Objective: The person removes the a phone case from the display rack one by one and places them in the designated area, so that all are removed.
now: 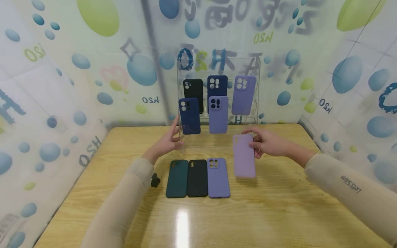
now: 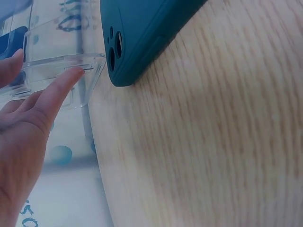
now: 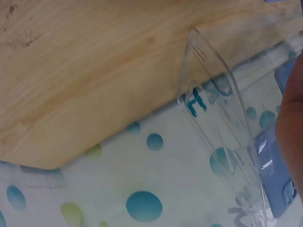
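Observation:
A clear display stand (image 1: 258, 100) stands at the back of the wooden table, with black, navy and purple phone cases on its tiers. My left hand (image 1: 165, 141) is at its left side, fingers fairly straight and spread; in the left wrist view a fingertip (image 2: 78, 72) touches the clear plastic. A pale lilac phone case (image 1: 244, 158) is pinched at its right edge by my right hand (image 1: 269, 142), in front of the stand's lower right part. Only an edge of the right hand (image 3: 291, 127) shows in the right wrist view.
A dark green case (image 1: 177, 179), a black case (image 1: 197, 178) and a purple case (image 1: 219, 178) lie side by side on the table (image 1: 266, 213). Near my left forearm is a small black object (image 1: 155, 180). Patterned curtains (image 1: 124, 100) surround the table.

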Available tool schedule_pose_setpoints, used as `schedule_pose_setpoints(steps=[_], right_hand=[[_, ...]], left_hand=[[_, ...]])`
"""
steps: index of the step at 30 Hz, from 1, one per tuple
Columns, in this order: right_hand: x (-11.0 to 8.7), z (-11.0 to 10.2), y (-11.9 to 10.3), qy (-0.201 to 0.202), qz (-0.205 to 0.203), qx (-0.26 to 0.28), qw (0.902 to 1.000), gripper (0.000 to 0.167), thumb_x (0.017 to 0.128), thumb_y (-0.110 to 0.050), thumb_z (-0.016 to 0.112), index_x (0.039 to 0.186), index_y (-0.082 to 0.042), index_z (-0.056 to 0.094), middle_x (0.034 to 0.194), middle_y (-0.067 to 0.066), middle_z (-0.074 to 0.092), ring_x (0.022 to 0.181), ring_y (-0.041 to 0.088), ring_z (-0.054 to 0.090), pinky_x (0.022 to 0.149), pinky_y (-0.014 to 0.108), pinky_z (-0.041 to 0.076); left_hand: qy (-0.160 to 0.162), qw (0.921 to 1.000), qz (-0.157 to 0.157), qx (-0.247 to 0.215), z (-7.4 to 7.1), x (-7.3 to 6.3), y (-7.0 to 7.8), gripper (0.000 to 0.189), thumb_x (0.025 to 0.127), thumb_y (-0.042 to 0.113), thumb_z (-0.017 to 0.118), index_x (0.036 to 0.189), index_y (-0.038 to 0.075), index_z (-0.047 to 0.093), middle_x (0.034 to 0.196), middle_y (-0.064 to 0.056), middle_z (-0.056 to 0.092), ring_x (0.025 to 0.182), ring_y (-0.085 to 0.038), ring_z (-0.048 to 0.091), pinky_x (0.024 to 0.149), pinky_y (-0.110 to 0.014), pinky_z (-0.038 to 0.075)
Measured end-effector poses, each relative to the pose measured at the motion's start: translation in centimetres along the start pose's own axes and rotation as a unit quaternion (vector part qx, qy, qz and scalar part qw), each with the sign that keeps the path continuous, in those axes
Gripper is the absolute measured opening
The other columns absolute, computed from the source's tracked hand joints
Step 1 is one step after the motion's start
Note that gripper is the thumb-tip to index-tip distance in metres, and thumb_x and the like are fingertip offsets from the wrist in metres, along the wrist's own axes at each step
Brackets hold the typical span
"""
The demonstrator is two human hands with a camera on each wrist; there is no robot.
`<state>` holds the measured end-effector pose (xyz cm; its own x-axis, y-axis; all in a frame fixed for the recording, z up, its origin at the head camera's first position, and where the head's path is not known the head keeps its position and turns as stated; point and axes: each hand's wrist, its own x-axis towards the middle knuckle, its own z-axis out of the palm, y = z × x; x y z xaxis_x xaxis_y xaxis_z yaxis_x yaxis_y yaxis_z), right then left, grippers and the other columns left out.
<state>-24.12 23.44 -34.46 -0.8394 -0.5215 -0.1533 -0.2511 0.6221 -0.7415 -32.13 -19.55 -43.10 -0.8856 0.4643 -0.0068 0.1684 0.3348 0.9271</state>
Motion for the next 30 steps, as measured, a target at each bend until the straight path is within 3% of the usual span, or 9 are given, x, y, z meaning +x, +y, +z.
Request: schedule_pose_setpoints(steps=[4, 10, 21, 30], right_hand=[[0.2, 1.1, 1.2, -0.015, -0.001, 0.027, 0.9995, 0.046, 0.109, -0.003, 0.054, 0.154, -0.001, 0.043, 0.078, 0.014, 0.068, 0.068, 0.024, 0.071, 0.066, 0.043, 0.065], [0.5, 2.8, 3.0, -0.039, 0.025, 0.077, 0.996, 0.045, 0.109, -0.002, 0.055, 0.152, 0.0, 0.043, 0.077, 0.012, 0.065, 0.067, 0.022, 0.071, 0.073, 0.052, 0.065], [0.9, 5.1, 4.6, -0.083, 0.07, 0.163, 0.9806, 0.048, 0.111, -0.006, 0.051, 0.157, 0.001, 0.038, 0.082, 0.008, 0.062, 0.071, 0.019, 0.065, 0.072, 0.041, 0.063], [1.7, 6.5, 5.1, -0.068, 0.08, 0.161, 0.9814, 0.057, 0.107, -0.004, 0.059, 0.159, 0.001, 0.035, 0.111, 0.018, 0.057, 0.072, 0.021, 0.065, 0.067, 0.038, 0.061]], left_hand=[[-0.001, 1.0, 0.002, -0.001, 0.0, 0.0, -0.1, 0.118, 0.103, -0.005, 0.06, 0.159, 0.065, -0.017, 0.179, -0.024, -0.003, 0.154, -0.06, 0.028, 0.103, -0.06, 0.057], [0.0, 0.9999, -0.003, -0.01, 0.0, -0.3, -0.1, 0.119, 0.103, -0.008, 0.059, 0.159, 0.065, -0.016, 0.179, -0.024, -0.004, 0.155, -0.059, 0.028, 0.103, -0.062, 0.056], [-0.001, 0.9999, -0.004, -0.016, 0.1, -0.3, -0.1, 0.118, 0.104, -0.006, 0.059, 0.157, 0.07, -0.014, 0.179, -0.021, -0.003, 0.155, -0.059, 0.029, 0.103, -0.063, 0.056], [0.0, 0.9997, 0.002, -0.024, 0.2, -0.3, -0.1, 0.116, 0.104, -0.007, 0.058, 0.157, 0.07, -0.012, 0.18, -0.02, -0.003, 0.154, -0.059, 0.03, 0.103, -0.064, 0.055]])
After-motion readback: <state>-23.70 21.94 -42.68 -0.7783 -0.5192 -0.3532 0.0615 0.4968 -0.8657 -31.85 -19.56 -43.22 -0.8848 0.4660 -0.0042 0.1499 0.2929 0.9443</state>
